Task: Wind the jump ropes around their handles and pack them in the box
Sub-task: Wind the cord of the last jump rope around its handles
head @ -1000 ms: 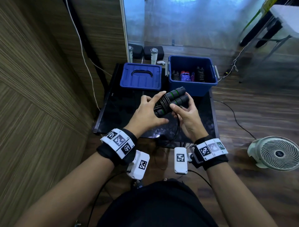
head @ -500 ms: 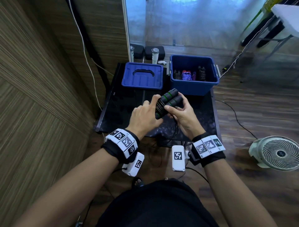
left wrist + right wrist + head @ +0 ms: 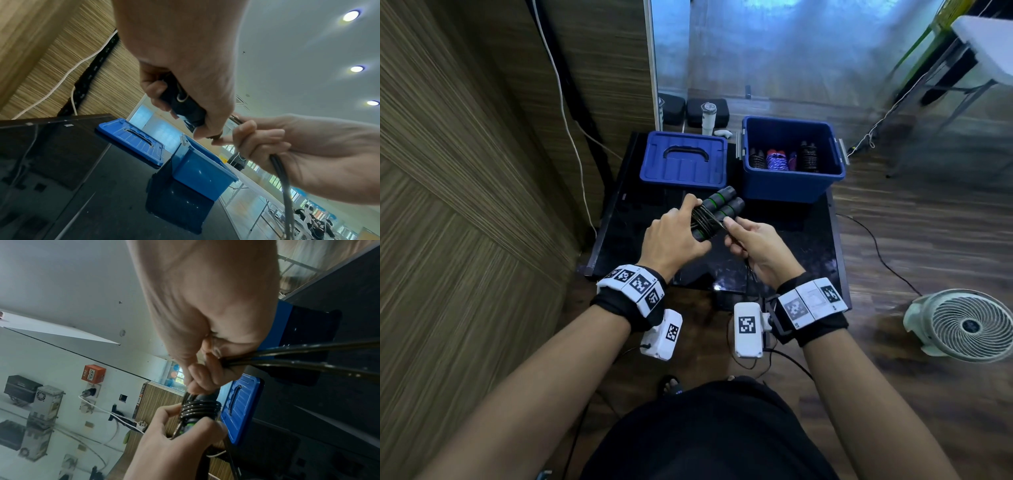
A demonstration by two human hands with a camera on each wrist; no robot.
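Both hands are busy with one rope. My left hand (image 3: pixel 671 236) wraps around the two black handles (image 3: pixel 717 214) and holds them side by side. My right hand (image 3: pixel 755 246) pinches the black rope (image 3: pixel 308 356) in curled fingers, just beside the handles, in the middle of the head view.

From biggest to smallest: the black table (image 3: pixel 808 246) fills the middle of the frame. The blue box (image 3: pixel 792 185) stands open at its upper right, with wound ropes (image 3: pixel 777 161) already inside. The blue lid (image 3: pixel 683 164) lies flat at the upper left, just beside the box. Then come the handles, then the thin rope.

A second ago my right hand was touching the handles. Now it has pulled back toward me with the rope stretched tight. I think one more loop is going on. Several coils (image 3: pixel 198 409) already sit around the handles, but loose rope hangs below my right hand, so the winding is not done.

The handles' far ends are near the box wall. Open room is on the table below my hands.
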